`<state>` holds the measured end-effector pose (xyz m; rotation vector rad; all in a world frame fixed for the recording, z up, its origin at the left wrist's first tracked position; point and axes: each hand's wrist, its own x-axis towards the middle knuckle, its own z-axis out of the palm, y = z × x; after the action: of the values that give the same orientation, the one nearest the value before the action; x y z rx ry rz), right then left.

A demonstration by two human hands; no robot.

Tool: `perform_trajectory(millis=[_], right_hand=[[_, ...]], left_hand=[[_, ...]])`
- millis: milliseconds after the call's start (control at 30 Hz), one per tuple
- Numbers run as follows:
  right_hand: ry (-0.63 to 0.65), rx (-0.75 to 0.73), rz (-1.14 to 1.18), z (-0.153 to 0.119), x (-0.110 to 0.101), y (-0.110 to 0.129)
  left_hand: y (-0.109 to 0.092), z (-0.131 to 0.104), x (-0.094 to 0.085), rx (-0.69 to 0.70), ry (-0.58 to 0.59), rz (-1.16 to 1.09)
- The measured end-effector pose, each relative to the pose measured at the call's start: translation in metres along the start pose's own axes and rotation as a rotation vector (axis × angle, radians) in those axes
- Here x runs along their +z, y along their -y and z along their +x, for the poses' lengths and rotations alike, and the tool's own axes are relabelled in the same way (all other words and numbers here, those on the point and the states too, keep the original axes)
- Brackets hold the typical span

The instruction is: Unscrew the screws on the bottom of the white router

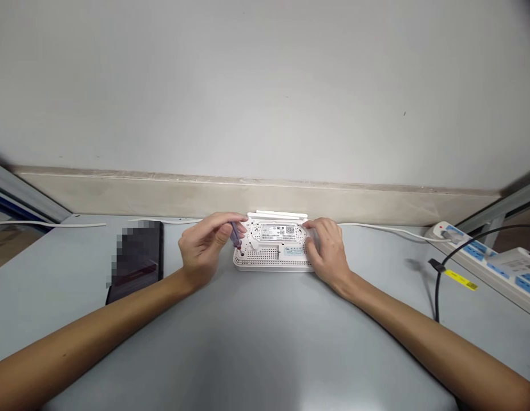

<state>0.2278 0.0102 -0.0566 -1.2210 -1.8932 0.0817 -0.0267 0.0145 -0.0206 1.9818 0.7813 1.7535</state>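
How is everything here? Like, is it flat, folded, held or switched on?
Router: flat, labels facing up, right hand on it
Antennas: folded along its far edge
Screwdriver: held in the left hand, pointing down
Black tablet: flat, screen dark
Power strip: holds a plug, can't tell if switched on
Black cable: curved, with a yellow tag

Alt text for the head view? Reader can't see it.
A person's left hand holds a small purple tool at the near left corner of a white router-like device, label side up on a gray table; the right hand rests on its other end. A dark flat device lies left, a white power strip right.
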Motion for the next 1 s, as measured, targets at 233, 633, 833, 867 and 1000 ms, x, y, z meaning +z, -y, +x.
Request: perform_trajectory(millis=[233,633,833,867,1000], right_hand=[[0.038,-0.048,0.079,-0.0007,0.0009,-0.0023],[0.059,-0.111,0.098,-0.002,0.0037,-0.0047],[0.034,-0.131,0.1,-0.0019,0.0051,-0.0059],[0.033,-0.129,0.099,-0.0019,0.0051,-0.0057],[0.041,-0.125,0.102,-0.0015,0.0048,-0.005]], left_hand=[[0.0055,-0.0001,-0.0012,0.064,-0.056,0.103],[0.0028,0.003,-0.0039,0.035,-0.026,0.149],[-0.0002,0.0016,-0.0021,-0.033,0.06,-0.042],[-0.0005,0.0015,-0.0014,-0.045,0.062,-0.057],[-0.0029,0.0028,-0.0002,-0.088,0.033,-0.062]])
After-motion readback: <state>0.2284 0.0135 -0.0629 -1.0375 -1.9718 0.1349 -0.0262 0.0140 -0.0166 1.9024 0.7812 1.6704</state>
